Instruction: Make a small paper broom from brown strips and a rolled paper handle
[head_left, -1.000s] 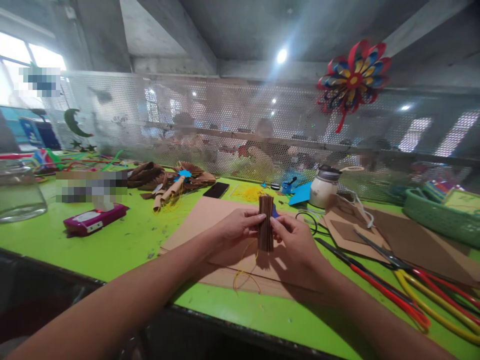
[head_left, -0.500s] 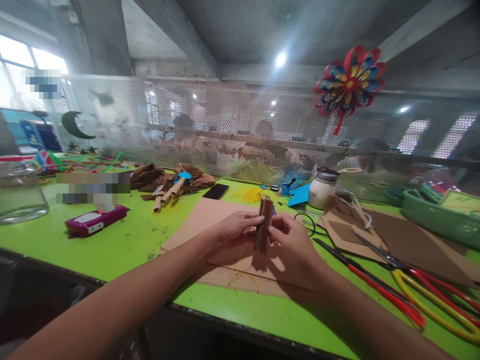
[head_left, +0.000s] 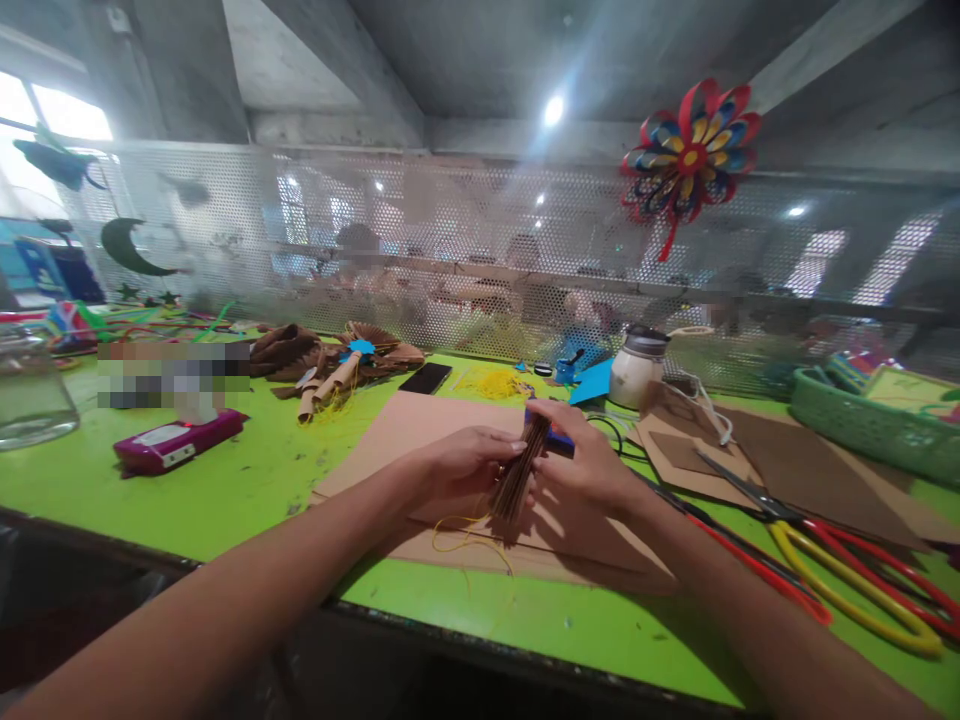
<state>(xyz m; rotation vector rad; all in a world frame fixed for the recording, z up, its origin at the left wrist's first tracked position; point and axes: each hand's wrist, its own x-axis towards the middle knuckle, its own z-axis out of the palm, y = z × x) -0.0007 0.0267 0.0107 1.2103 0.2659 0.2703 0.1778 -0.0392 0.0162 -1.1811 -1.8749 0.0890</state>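
My left hand (head_left: 459, 462) and my right hand (head_left: 581, 458) both pinch a pleated, folded strip of brown paper (head_left: 520, 470), which leans to the right just above a sheet of brown cardboard (head_left: 420, 420). A thin yellow thread (head_left: 465, 535) hangs from the strip's lower end and curls on the cardboard. Just beyond my right hand's fingers lies a small blue object (head_left: 556, 438).
On the green table (head_left: 247, 480): large red and yellow-handled scissors (head_left: 840, 555) at the right, a white jar (head_left: 634, 370), a black phone (head_left: 425, 378), brown paper fans (head_left: 337, 360), a magenta device (head_left: 174, 442), a glass jar (head_left: 30, 385), a green basket (head_left: 870, 420). A paper flower (head_left: 686, 155) hangs on the mesh screen.
The pleated strip stood upright and now tilts to the right and sits lower, nearer the cardboard. My right hand has shifted up over its top end. The view has swung slightly.
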